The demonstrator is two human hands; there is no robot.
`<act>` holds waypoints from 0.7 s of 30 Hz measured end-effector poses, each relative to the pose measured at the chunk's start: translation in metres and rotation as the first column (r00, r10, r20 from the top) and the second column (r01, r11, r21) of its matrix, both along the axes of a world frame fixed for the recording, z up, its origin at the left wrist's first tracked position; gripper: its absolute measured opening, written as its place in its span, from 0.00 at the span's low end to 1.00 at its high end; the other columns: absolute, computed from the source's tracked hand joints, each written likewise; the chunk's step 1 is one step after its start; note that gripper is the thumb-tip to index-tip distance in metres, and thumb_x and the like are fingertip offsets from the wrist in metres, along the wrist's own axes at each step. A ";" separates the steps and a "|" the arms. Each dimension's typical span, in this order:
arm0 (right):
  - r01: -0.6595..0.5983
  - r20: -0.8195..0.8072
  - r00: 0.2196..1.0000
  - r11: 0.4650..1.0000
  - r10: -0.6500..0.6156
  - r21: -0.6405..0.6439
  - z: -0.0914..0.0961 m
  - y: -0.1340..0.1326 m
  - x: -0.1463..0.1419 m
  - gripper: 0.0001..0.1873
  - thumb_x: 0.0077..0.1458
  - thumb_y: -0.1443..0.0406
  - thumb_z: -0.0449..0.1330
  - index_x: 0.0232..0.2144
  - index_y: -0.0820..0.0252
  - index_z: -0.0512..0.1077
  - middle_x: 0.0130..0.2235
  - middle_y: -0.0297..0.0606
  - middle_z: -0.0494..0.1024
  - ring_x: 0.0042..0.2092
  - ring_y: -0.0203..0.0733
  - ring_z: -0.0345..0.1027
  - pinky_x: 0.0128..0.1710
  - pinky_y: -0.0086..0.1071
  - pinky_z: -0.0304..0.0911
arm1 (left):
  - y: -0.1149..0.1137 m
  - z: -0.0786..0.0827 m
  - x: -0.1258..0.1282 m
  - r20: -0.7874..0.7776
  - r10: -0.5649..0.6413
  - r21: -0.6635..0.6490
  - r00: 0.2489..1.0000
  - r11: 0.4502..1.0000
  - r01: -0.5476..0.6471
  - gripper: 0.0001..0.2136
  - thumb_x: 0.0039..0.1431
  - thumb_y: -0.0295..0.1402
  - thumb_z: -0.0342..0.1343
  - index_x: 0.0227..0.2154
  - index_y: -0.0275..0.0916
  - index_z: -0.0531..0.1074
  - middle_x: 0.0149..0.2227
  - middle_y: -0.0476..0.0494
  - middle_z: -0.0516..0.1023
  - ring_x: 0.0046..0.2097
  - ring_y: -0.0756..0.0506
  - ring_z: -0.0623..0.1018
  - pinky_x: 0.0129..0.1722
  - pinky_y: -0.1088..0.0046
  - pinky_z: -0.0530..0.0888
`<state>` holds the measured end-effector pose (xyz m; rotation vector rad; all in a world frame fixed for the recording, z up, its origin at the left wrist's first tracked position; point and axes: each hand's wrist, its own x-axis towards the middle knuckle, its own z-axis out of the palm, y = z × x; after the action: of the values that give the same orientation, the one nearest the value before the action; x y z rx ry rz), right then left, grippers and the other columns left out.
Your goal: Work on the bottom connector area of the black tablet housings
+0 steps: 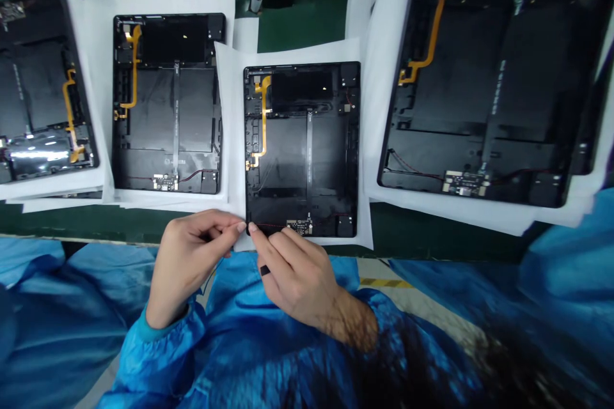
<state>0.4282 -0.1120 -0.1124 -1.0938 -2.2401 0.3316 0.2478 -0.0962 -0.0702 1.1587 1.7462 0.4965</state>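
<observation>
An opened tablet housing (329,150) with black battery panels lies on a white sheet (365,204) in front of me. An orange flex cable (263,124) runs down its left side, and a small circuit board (298,226) sits at its bottom edge. At the lower left corner, my left hand (192,262) has thumb and index finger pinched together; anything between them is too small to make out. My right hand (300,278), with a black band on one finger, reaches to the same corner with its index finger stretched out and touching there. Its other fingertips are near the circuit board.
Similar opened tablets lie on white sheets to the left (192,102) and far left (43,89), and a larger-looking one (460,102) is at the right. The green table (297,25) has its front edge just below the tablets. Blue-clothed people are at both sides.
</observation>
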 end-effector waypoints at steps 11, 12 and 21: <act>-0.005 0.067 0.998 0.999 0.002 0.051 0.002 0.002 0.002 0.18 0.57 0.75 0.53 0.47 0.74 0.77 0.24 0.35 0.71 0.27 0.36 0.63 0.26 0.32 0.64 | -0.001 0.001 -0.001 0.000 -0.001 -0.006 1.000 1.000 0.001 0.12 0.55 0.44 0.63 0.31 0.39 0.81 0.21 0.51 0.75 0.23 0.56 0.69 0.22 0.88 0.64; -0.015 0.078 0.997 0.998 0.010 0.066 0.003 0.003 0.002 0.18 0.57 0.74 0.53 0.46 0.70 0.78 0.23 0.35 0.71 0.27 0.35 0.63 0.26 0.32 0.62 | -0.001 0.001 -0.002 0.000 -0.001 -0.004 1.000 1.000 0.001 0.12 0.55 0.44 0.63 0.31 0.39 0.81 0.21 0.51 0.75 0.23 0.56 0.69 0.22 0.88 0.64; -0.048 0.090 0.995 0.986 0.033 0.162 0.001 0.008 0.005 0.17 0.58 0.73 0.54 0.44 0.65 0.79 0.22 0.35 0.71 0.27 0.35 0.64 0.24 0.31 0.61 | 0.000 0.000 0.000 -0.003 0.019 -0.010 1.000 1.000 -0.019 0.13 0.55 0.45 0.64 0.32 0.39 0.81 0.20 0.51 0.74 0.22 0.56 0.71 0.22 0.88 0.64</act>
<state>0.4327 -0.1041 -0.1113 -0.9942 -2.3230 0.1146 0.2479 -0.0966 -0.0706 1.1375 1.7618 0.4966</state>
